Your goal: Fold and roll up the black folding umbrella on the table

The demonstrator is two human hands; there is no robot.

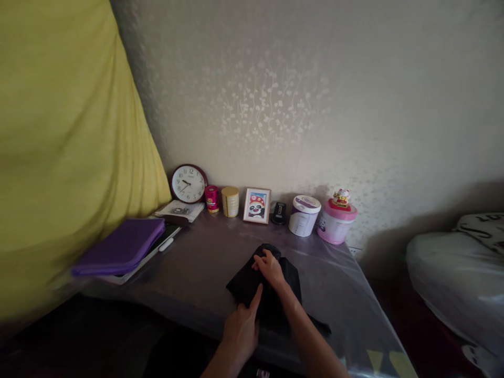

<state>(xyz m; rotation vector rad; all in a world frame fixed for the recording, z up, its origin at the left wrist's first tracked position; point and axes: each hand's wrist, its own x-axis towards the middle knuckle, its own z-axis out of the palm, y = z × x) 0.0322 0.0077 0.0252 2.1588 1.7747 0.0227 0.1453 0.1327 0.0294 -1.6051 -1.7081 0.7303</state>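
A piece of black cloth (246, 283), soft and crumpled, lies near the front of the table; I cannot make out whether it is a garment or a bag. A narrow black tail of it trails to the right. At its near edge is my left hand (241, 328), index finger stretched forward over the cloth and the other fingers curled, partly hidden. My right hand (271, 269) reaches further across, on top of the cloth, with bent fingers closed at a raised fold. My right forearm covers part of the cloth.
A purple zip folder (120, 247) lies at the left beside a yellow curtain (71, 147). Along the wall stand a round clock (189, 184), a pink tin (212, 199), a yellow tin (230, 202), a panda picture (257, 205), a white-purple tub (304, 215) and a pink tub (336, 223).
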